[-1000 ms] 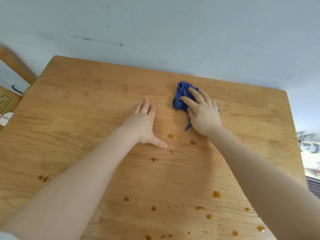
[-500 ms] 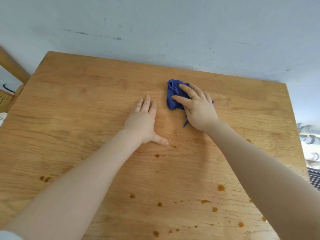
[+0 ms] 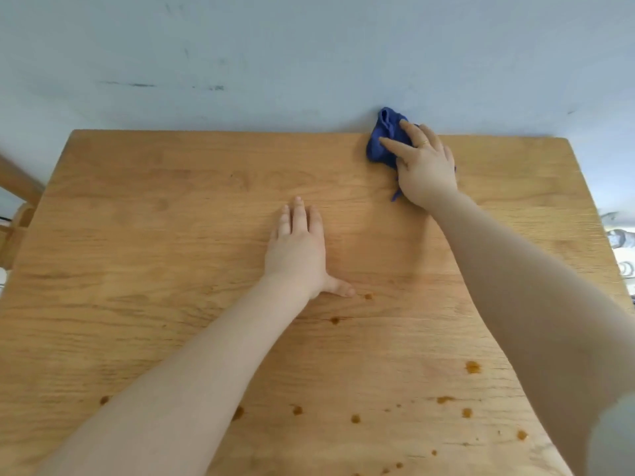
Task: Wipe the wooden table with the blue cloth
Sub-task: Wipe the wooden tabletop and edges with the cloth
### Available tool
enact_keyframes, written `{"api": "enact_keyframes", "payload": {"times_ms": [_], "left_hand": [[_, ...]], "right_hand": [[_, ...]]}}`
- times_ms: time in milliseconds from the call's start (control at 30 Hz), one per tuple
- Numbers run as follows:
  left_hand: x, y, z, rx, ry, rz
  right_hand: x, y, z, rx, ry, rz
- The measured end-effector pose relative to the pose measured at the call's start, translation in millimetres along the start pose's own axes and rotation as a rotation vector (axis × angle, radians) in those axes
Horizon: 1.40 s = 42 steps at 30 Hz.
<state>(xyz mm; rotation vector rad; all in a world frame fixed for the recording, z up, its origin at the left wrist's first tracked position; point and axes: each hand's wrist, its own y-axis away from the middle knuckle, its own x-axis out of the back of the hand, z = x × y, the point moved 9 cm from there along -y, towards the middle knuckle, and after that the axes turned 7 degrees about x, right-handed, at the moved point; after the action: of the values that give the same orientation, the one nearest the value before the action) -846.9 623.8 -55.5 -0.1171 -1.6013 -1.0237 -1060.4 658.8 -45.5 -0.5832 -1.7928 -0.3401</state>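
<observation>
While the left hand (image 3: 297,250) lies flat mid-surface, the right hand (image 3: 424,166), fingers straight, presses the crumpled blue cloth (image 3: 383,142), now moved up to the wooden table's (image 3: 137,235) far edge.

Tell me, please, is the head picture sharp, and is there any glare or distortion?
Head view: soft even light, no glare on the wooden table; wide-angle bending splays its side edges; blue cloth and right hand slightly soft; brown stains readable.

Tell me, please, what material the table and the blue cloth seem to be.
Table: looks like wood, light brown with visible grain lines and a smooth, slightly glossy finish. Blue cloth: soft woven fabric, it seems, bunched into folds under the right hand; exact fibre unclear.
</observation>
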Motion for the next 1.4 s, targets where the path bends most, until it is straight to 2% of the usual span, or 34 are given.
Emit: {"api": "enact_keyframes", "payload": {"times_ms": [100,167,267,367,533,633,733,833,900,967,1067,1133,1267,1400], "left_hand": [[2,1,1,-0.001,0.012,0.002],[3,2,2,0.0,0.02,0.004],[4,2,2,0.008,0.016,0.004],[5,2,1,0.011,0.018,-0.004],[3,3,2,0.036,-0.005,-0.018],[5,7,7,0.08,-0.043,-0.05],[8,7,9,0.103,-0.045,-0.085],[9,11,10,0.11,-0.067,-0.098],[13,13,24,0.007,-0.154,-0.049],[13,17,45,-0.106,-0.157,-0.027],[18,20,70,-0.147,-0.099,0.034],[21,19,83,-0.174,-0.157,0.083],[4,17,96,-0.111,-0.174,-0.042],[-8,16,110,0.027,-0.098,-0.061]], "right_hand": [[1,14,-8,-0.006,0.018,0.016],[1,48,-22,0.105,-0.012,0.025],[-3,91,-36,0.269,-0.043,-0.088],[0,76,-30,0.334,-0.004,-0.124],[4,4,12,0.115,0.081,-0.043],[4,14,8,0.085,0.058,-0.04],[6,64,-14,0.238,0.007,-0.04],[2,101,-16,0.419,-0.014,-0.135],[8,76,0,0.376,-0.008,-0.082],[10,35,24,0.206,-0.006,-0.019],[10,-1,46,0.077,0.007,-0.029],[12,5,48,0.116,0.024,-0.034],[23,68,43,0.308,0.016,0.009],[21,115,34,0.558,-0.051,-0.134]]}}
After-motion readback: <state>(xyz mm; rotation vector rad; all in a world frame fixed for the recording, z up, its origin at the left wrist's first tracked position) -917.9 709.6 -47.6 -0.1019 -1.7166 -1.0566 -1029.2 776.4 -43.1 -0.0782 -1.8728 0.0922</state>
